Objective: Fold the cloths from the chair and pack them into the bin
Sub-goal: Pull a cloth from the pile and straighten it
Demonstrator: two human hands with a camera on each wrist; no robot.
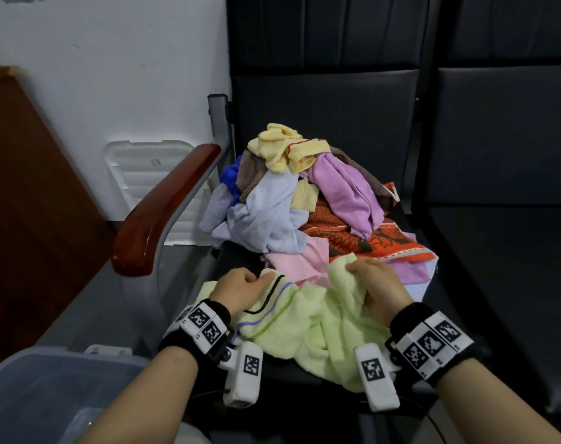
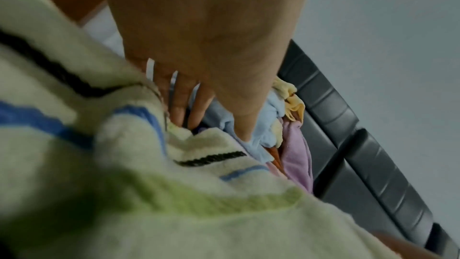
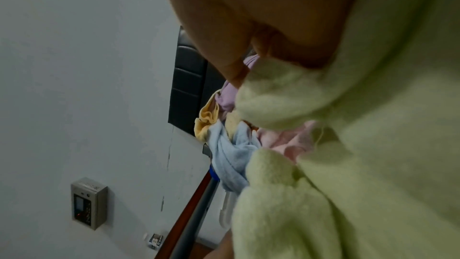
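Observation:
A pale green towel with black, blue and green stripes lies rumpled on the front of the black chair seat. My left hand grips its striped edge; in the left wrist view the left hand has fingers tucked down behind the towel. My right hand pinches a bunched fold of the same towel; the right wrist view shows the right hand with its thumb on the towel. Behind lies a pile of cloths: yellow, lilac, light blue, pink, orange.
A clear plastic bin stands at the lower left on the floor. The chair's wooden armrest is on the left, with a white lid leaning on the wall behind it. Another black seat adjoins on the right.

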